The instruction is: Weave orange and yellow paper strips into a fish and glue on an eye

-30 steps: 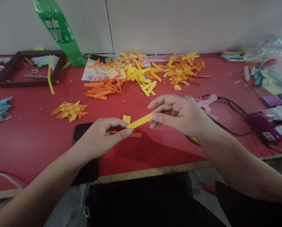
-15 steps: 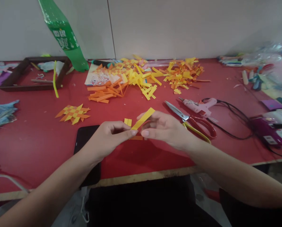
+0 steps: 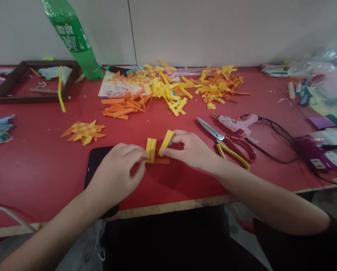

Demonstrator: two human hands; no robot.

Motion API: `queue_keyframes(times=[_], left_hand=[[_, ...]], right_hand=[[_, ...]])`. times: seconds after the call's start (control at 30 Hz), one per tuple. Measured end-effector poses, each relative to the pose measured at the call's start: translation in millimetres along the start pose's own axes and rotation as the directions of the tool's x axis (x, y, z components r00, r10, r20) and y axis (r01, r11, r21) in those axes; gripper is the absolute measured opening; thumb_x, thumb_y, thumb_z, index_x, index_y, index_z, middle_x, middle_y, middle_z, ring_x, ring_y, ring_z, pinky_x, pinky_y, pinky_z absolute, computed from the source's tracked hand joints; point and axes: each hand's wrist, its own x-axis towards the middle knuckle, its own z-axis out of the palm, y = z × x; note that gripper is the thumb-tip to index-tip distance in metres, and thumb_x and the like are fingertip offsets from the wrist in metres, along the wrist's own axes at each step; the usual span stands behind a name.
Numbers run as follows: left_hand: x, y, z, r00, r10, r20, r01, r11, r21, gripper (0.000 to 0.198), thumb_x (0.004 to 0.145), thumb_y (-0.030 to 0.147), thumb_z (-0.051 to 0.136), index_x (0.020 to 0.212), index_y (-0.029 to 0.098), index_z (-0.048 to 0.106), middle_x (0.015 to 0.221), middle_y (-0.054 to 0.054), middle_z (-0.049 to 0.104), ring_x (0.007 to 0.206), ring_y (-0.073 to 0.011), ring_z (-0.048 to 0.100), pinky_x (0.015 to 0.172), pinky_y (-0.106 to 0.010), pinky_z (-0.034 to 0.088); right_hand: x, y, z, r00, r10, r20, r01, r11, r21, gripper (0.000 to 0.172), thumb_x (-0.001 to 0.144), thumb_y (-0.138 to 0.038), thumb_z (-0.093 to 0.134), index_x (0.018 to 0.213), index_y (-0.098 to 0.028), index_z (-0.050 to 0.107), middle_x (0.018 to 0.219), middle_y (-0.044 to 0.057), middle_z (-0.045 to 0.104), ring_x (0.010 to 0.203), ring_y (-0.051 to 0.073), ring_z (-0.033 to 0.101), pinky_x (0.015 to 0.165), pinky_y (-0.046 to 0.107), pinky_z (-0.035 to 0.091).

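Observation:
My right hand (image 3: 189, 148) pinches a folded yellow paper strip (image 3: 166, 143), tilted, between thumb and fingertips. To its left, two upright yellow strips (image 3: 151, 150) stand side by side across a horizontal orange paper strip (image 3: 162, 161) on the table. My left hand (image 3: 125, 165) is closed at the left end of that orange strip, its fingertips against the piece; they partly hide it. A woven yellow-and-orange paper fish (image 3: 85, 131) lies farther left. Beyond my hands are heaps of orange strips (image 3: 123, 107) and yellow strips (image 3: 168, 90).
Scissors (image 3: 221, 141) with red and yellow handles and a pink glue gun (image 3: 237, 124) lie right. Its black cable runs toward a purple power box (image 3: 316, 156). A phone (image 3: 96, 160) is under my left forearm. A green bottle (image 3: 78, 45) and a brown frame (image 3: 8, 86) stand behind.
The yellow strip, held between both hands before, is now only in my right hand, lower and more upright. My left hand has moved left onto the piece on the table.

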Motion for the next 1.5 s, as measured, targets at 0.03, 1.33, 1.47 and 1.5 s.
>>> queue_keyframes(times=[0.03, 1.33, 1.47, 1.5], left_hand=[[-3.8, -1.4, 2.1, 0.996, 0.084, 0.002, -0.084, 0.995, 0.054, 0.022, 0.089, 0.014, 0.051, 0.097, 0.014, 0.072, 0.099, -0.010, 0.073, 0.091, -0.0257, 0.064, 0.086, -0.043, 0.051], [-11.5, -10.3, 14.5, 0.916, 0.394, 0.077, -0.400, 0.880, 0.256, 0.024, 0.089, 0.011, 0.052, 0.101, 0.004, 0.072, 0.094, -0.016, 0.068, 0.086, -0.0285, 0.064, 0.077, -0.045, 0.060], [-8.1, -10.3, 12.5, 0.913, 0.402, 0.061, -0.406, 0.887, 0.222, 0.023, 0.089, 0.010, 0.052, 0.098, 0.005, 0.072, 0.093, -0.016, 0.069, 0.084, -0.0278, 0.065, 0.075, -0.044, 0.060], [-7.7, -10.3, 12.2, 0.912, 0.405, 0.059, -0.408, 0.887, 0.217, 0.023, 0.089, 0.010, 0.051, 0.098, 0.005, 0.072, 0.093, -0.016, 0.069, 0.084, -0.0279, 0.065, 0.075, -0.044, 0.060]], right_hand=[[-0.1, 2.0, 2.9, 1.000, -0.011, 0.002, 0.011, 1.000, -0.026, 0.015, 0.082, -0.032, 0.073, 0.078, -0.017, 0.072, 0.096, 0.005, 0.065, 0.091, 0.018, 0.060, 0.086, 0.035, 0.045], [10.9, -4.2, 15.7, 0.989, 0.059, 0.136, -0.016, 0.954, -0.300, 0.022, 0.079, -0.029, 0.075, 0.065, -0.018, 0.062, 0.112, 0.005, 0.058, 0.110, 0.025, 0.047, 0.095, 0.044, 0.038], [10.8, -4.6, 16.6, 0.991, 0.053, 0.121, -0.014, 0.953, -0.302, 0.018, 0.079, -0.028, 0.075, 0.068, -0.018, 0.065, 0.111, 0.005, 0.058, 0.109, 0.026, 0.047, 0.095, 0.044, 0.037], [10.6, -4.3, 17.0, 0.992, 0.052, 0.115, -0.015, 0.954, -0.301, 0.018, 0.078, -0.029, 0.075, 0.068, -0.018, 0.065, 0.111, 0.005, 0.058, 0.109, 0.026, 0.047, 0.095, 0.044, 0.037]])
